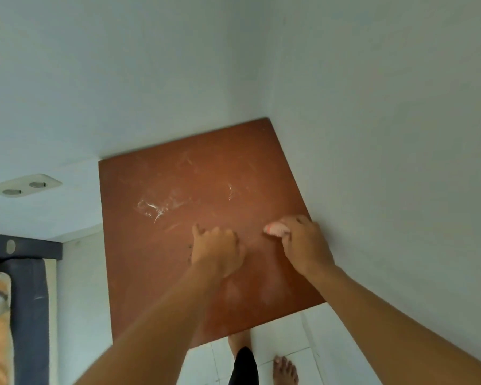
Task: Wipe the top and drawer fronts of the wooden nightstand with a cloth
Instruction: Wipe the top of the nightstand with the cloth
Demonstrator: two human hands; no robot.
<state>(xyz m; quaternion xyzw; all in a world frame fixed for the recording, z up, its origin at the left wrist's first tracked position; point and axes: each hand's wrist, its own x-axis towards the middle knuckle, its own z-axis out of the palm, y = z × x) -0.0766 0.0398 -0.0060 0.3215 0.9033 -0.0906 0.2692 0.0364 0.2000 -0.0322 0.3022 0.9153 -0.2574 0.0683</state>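
The nightstand's reddish-brown wooden top [178, 245] fills the middle of the view, set into a corner of pale walls, with wet smears and streaks across it. My right hand [303, 243] presses on the top near its right edge, closed around a small bunched pinkish-white cloth [274, 228] that sticks out past the fingers. To its left, my left hand [217, 250] rests on the wood with fingers curled; I cannot see anything in it. The drawer fronts are hidden below the top.
A double wall socket [24, 186] sits on the wall at the left. A dark bed frame with an orange-patterned mattress [0, 315] stands at the lower left. White floor tiles and my bare foot [285, 369] show below the nightstand's front edge.
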